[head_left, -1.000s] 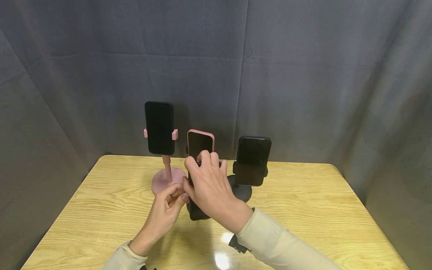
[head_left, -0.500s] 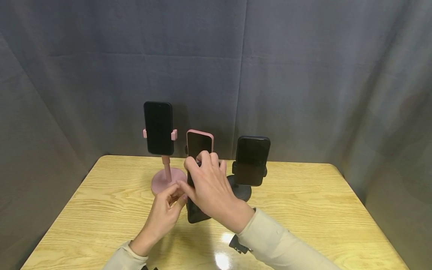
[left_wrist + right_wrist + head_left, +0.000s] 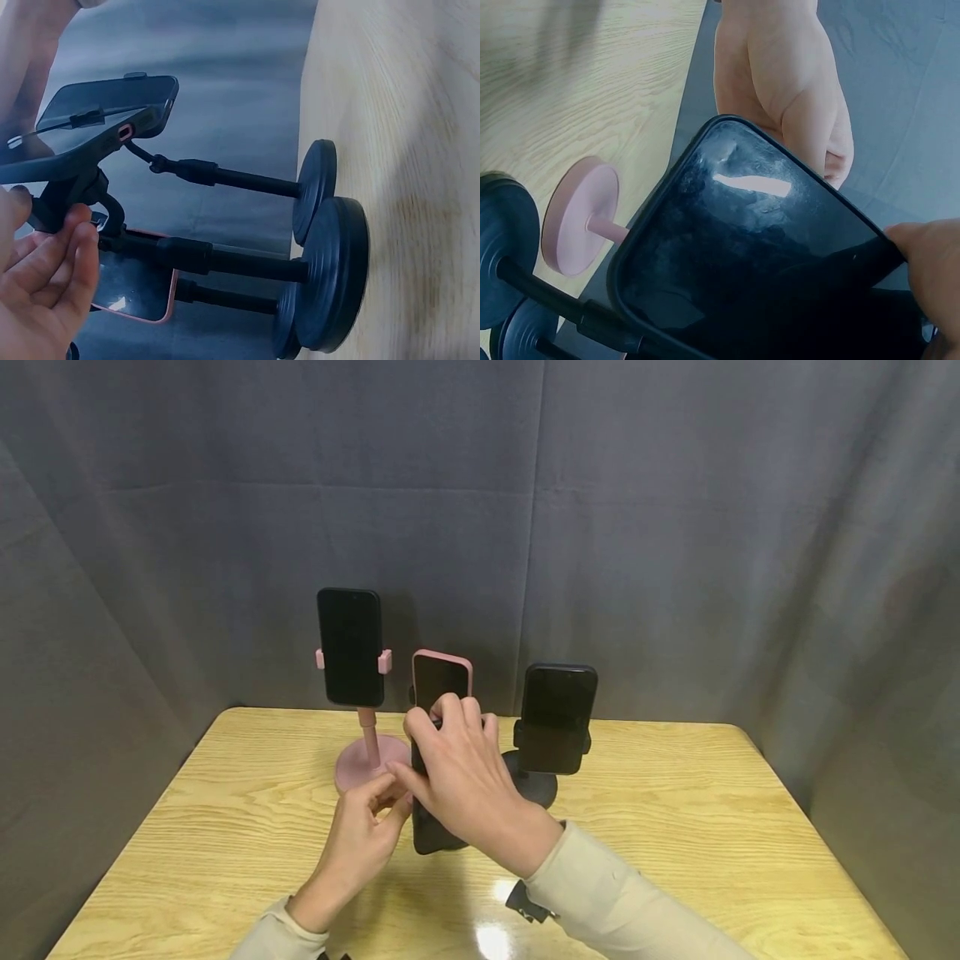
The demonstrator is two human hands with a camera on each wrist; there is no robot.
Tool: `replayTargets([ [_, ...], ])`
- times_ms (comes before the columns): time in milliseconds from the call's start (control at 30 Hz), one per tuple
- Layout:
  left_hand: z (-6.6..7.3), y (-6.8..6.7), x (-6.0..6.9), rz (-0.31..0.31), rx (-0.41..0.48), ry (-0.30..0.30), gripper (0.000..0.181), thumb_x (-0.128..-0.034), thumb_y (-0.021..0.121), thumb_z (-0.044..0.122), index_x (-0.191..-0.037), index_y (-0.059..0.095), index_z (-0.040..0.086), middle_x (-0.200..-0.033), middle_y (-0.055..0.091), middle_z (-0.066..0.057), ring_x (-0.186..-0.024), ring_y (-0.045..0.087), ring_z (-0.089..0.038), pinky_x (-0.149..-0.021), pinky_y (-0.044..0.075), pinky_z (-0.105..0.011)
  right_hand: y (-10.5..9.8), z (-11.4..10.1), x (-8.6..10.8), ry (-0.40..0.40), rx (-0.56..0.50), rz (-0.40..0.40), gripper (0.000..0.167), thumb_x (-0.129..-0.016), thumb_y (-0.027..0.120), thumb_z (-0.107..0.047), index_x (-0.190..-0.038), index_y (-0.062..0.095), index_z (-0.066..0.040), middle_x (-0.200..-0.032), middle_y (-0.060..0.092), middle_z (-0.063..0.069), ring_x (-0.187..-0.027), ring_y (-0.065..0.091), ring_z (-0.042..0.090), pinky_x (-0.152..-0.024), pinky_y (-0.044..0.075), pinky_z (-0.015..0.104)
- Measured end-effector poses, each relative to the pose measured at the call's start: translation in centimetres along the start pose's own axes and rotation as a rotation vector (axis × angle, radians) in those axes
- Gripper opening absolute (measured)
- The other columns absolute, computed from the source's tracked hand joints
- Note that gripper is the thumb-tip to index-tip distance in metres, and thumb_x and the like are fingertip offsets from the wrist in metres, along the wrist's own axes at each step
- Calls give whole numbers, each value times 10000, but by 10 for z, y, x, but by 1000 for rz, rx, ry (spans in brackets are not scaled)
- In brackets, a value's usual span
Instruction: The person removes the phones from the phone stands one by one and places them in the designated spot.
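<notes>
Head: phone (image 3: pixel 433 833) partly behind right hand (image 3: pixel 467 777)

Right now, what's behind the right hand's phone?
A black clamp, held by the left hand; farther back, a pink-edged phone, its lower part covered by the right hand in head view.

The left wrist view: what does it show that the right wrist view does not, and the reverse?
Only the left wrist view shows the clamp behind the front phone, and the screen of the pink-edged phone.

Only the right wrist view shows the pink stand.

Both show the front phone, the left hand, black stands and the wooden table.
</notes>
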State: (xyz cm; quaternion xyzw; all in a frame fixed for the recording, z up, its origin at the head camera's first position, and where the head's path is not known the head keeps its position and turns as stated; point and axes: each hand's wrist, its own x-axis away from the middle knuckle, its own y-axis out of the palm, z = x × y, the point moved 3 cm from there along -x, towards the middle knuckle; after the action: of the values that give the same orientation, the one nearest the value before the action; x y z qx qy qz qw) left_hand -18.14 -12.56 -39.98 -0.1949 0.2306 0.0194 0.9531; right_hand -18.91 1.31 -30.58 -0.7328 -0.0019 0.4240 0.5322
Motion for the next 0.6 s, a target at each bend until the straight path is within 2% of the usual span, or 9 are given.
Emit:
replayTargets([
  [267,2,-2,-1,-1,-22,-8,242,-903,626,-96,-1068,754,28,-952,774,-49,-869,698,-55,-827,593,-267,0,-2,-2,-6,2,14,365,-868,794,-418,-950,532,-178,-914,477,35,-813,398,212,-658,261,299],
  [500,2,-2,0,-48,18,-27,288,-923,590,-97,-1148,731,15,-1061,764,-85,-940,729,-140,-865,588,-262,-4,-3,-5,-11,5,13,356,-871,795,-405,-981,536,-186,-925,475,29,-833,397,209,-665,262,307],
  [600,1,-2,-1,-61,30,-21,283,-931,584,-93,-1148,729,15,-1058,765,-87,-941,731,-137,-861,589,-263,-6,-3,-7,-13,6,7,357,-876,789,-415,-974,530,-189,-926,473,29,-838,396,206,-663,263,306],
])
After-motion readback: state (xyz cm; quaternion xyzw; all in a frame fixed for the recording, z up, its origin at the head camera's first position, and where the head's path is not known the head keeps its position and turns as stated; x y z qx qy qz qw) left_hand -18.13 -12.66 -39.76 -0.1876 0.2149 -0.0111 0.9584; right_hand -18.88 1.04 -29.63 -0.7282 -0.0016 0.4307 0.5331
